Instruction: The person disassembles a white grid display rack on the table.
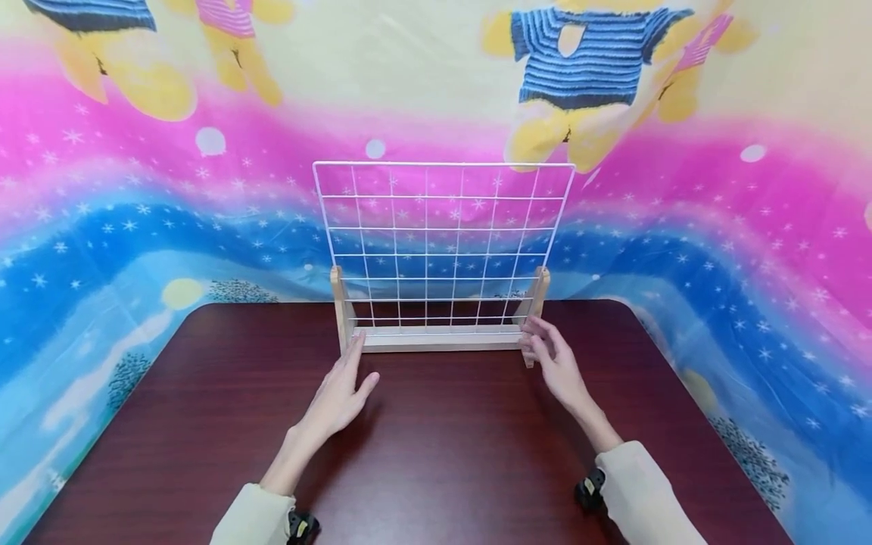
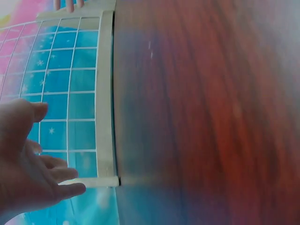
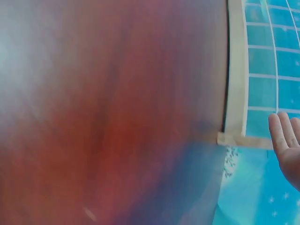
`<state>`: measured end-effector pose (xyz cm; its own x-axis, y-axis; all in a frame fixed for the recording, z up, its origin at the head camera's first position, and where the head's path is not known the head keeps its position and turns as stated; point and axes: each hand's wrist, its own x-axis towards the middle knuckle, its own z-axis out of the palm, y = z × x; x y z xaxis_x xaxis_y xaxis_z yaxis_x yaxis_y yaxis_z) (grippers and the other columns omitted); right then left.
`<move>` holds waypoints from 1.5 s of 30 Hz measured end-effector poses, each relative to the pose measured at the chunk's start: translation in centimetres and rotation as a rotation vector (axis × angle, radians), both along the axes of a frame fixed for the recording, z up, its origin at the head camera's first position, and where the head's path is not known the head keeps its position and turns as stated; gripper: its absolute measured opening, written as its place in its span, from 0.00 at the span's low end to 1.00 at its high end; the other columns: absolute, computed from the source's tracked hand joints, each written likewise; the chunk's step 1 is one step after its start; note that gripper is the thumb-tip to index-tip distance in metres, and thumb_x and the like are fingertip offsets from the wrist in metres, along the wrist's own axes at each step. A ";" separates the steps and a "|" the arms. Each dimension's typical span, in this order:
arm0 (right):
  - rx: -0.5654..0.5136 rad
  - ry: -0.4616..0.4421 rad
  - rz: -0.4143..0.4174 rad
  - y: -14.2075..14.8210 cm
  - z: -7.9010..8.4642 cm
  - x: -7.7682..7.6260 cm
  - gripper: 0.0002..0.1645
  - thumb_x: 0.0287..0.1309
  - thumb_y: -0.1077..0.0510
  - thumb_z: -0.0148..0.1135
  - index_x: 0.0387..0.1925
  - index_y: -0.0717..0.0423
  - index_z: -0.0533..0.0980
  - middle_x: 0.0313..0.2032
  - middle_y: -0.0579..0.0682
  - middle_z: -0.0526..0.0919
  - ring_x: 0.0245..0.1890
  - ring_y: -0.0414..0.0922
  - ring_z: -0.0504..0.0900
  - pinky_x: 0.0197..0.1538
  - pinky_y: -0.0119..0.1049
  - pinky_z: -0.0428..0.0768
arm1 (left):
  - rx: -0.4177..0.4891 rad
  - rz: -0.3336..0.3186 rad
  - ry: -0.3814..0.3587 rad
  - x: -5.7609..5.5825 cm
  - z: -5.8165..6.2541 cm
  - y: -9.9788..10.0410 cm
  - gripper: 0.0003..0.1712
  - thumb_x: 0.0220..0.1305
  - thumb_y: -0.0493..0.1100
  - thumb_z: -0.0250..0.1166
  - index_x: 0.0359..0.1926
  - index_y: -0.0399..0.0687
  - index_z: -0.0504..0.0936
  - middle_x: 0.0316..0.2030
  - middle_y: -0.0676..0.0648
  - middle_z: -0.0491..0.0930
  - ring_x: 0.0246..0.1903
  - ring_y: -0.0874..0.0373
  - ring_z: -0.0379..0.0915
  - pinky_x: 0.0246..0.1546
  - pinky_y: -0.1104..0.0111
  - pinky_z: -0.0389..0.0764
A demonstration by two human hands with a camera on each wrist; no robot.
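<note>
A white wire grid panel (image 1: 426, 255) stands upright in a pale wooden stand (image 1: 443, 338) toward the back of the table. My left hand (image 1: 338, 393) is at the stand's left end, its fingers extended and thumb spread. In the left wrist view the left hand (image 2: 28, 173) holds nothing; whether its fingertips touch the wood I cannot tell. By the right side support is my right hand (image 1: 560, 371), fingers loosely bent. The right wrist view shows these fingers (image 3: 280, 133) nearly straight, gripping nothing, in front of or near the wood; contact is unclear.
The dark red-brown table (image 1: 463, 454) has rounded back corners. A patterned cloth (image 1: 749, 227) in pink, blue and cream hangs behind and at both sides of it. Small black devices (image 1: 590, 488) sit at both wrists, below pale sleeves (image 1: 643, 492).
</note>
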<state>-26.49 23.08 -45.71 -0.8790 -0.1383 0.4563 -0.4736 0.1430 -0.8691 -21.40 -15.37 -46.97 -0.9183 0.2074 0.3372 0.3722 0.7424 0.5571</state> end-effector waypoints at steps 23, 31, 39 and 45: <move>-0.359 -0.186 -0.226 0.2 3.0 -6.0 0.25 0.76 0.49 0.35 0.60 0.60 0.68 0.50 0.50 0.73 0.49 0.44 0.73 0.50 0.38 0.75 | 0.207 0.293 -0.006 -5.1 -0.1 -2.3 0.28 0.60 0.30 0.57 0.60 0.37 0.60 0.45 0.34 0.74 0.42 0.41 0.75 0.37 0.49 0.76; -0.546 -0.194 -0.234 -0.6 3.2 -8.1 0.19 0.76 0.51 0.37 0.50 0.54 0.74 0.46 0.50 0.75 0.48 0.43 0.73 0.48 0.34 0.72 | 0.100 0.330 -0.036 -5.6 0.4 -1.5 0.25 0.56 0.28 0.58 0.55 0.35 0.62 0.44 0.31 0.76 0.42 0.34 0.76 0.35 0.44 0.77; -0.500 -0.030 -0.159 -1.8 4.5 -8.5 0.31 0.77 0.56 0.27 0.55 0.80 0.67 0.39 0.42 0.84 0.42 0.42 0.81 0.52 0.40 0.75 | 0.071 0.408 -0.053 -5.6 0.3 -1.0 0.28 0.56 0.31 0.60 0.57 0.41 0.61 0.43 0.34 0.77 0.36 0.34 0.78 0.26 0.44 0.76; -0.494 0.062 -0.112 -2.1 3.8 -9.1 0.34 0.77 0.55 0.24 0.53 0.85 0.66 0.39 0.49 0.82 0.44 0.52 0.79 0.48 0.37 0.78 | 0.084 0.412 -0.100 -5.5 -0.1 -0.8 0.29 0.58 0.32 0.59 0.60 0.41 0.59 0.47 0.34 0.75 0.38 0.34 0.78 0.27 0.43 0.76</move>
